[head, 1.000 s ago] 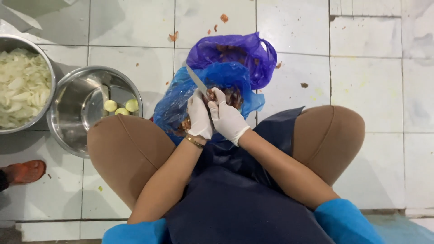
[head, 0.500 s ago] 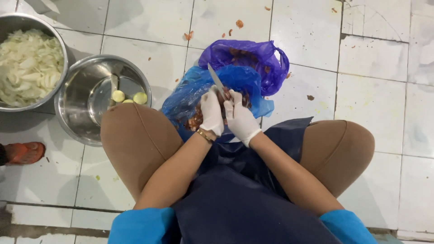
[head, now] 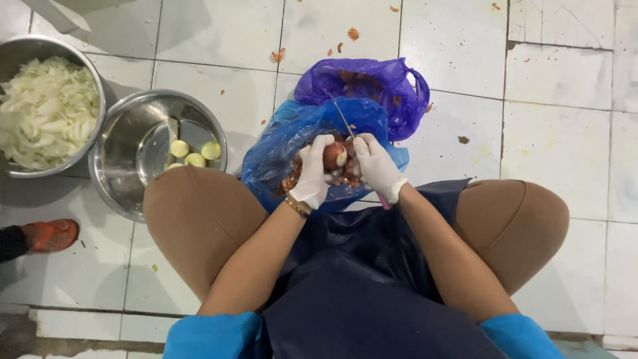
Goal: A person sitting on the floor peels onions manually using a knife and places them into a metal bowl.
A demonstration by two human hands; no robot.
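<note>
a reddish, seemingly half-peeled onion (head: 334,155) held above the blue bag (head: 279,143).

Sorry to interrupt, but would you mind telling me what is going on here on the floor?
A person crouches on the white tiled floor, both hands gloved. The left hand holds a reddish onion over a blue plastic bag of peelings, while the right hand works a knife at it. Beside them stand a steel bowl with a few peeled pieces and another bowl of sliced onion.
</note>
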